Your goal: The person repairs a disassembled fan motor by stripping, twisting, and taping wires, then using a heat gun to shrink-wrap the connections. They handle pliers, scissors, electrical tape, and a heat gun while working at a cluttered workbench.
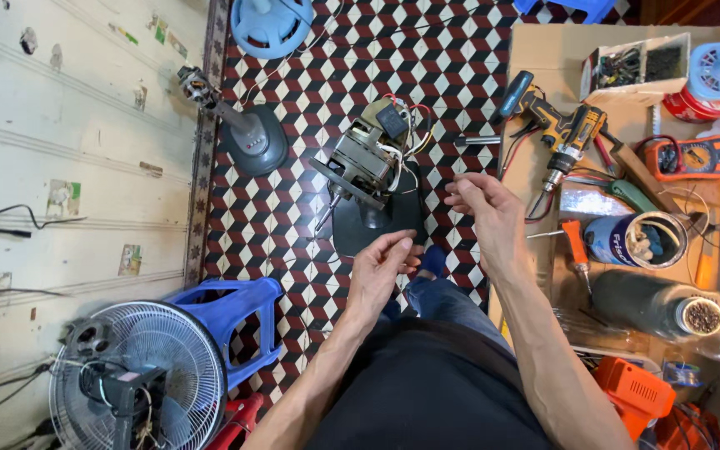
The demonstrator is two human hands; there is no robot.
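a fan motor (366, 158) with loose white, red and yellow wires sits on a dark base on the checkered tile floor (293, 92), just ahead of the person's knees. the left hand (381, 265) hovers near the base, fingers curled loosely, gripping nothing visible. the right hand (487, 208) is raised beside the motor, fingertips pinched together; whether they hold a thin wire cannot be told. right of it, cardboard (543, 50) carries a yellow drill (572, 137), an orange multimeter (706, 157) and cans. a caged fan (139, 375) stands lower left by a blue stool (235, 304).
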